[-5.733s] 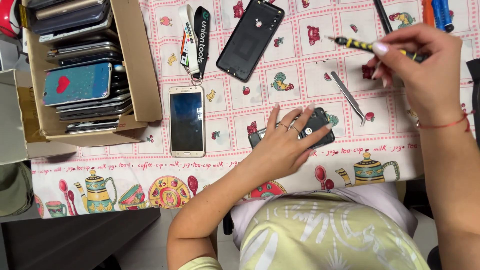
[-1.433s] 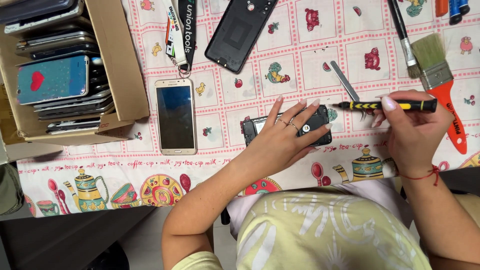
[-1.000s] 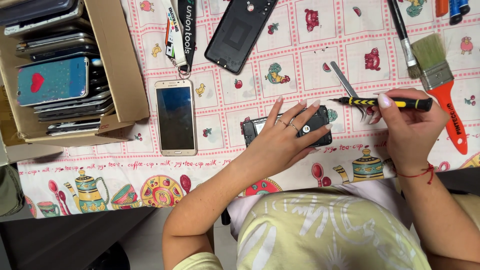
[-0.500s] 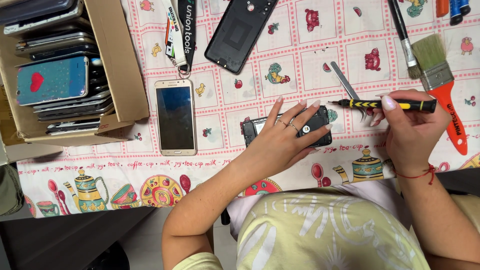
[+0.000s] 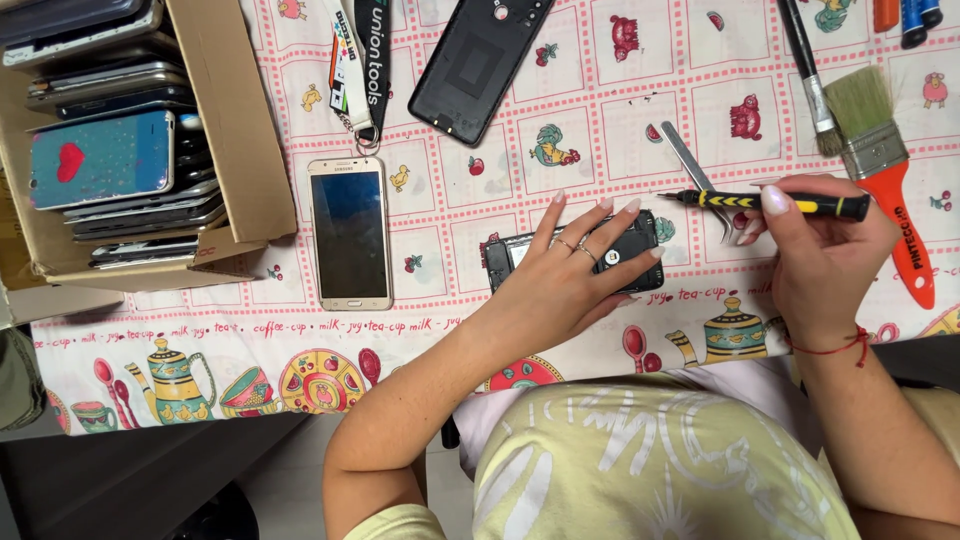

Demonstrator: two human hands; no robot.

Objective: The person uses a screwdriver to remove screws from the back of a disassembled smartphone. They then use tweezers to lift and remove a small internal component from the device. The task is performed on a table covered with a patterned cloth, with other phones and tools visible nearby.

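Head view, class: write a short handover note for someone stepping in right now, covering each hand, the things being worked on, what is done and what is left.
Left hand: flat on the opened dark phone, pinning it to the tablecloth.
Right hand: holds the yellow-and-black screwdriver, tip near the phone's upper right corner; whether it touches is unclear.
Done: a black back cover lies off near the table's far edge.
Left: the screw work; tweezers and paintbrush lie beside the right hand.

Opened phone mostly hidden under left hand (screws indiscernible).
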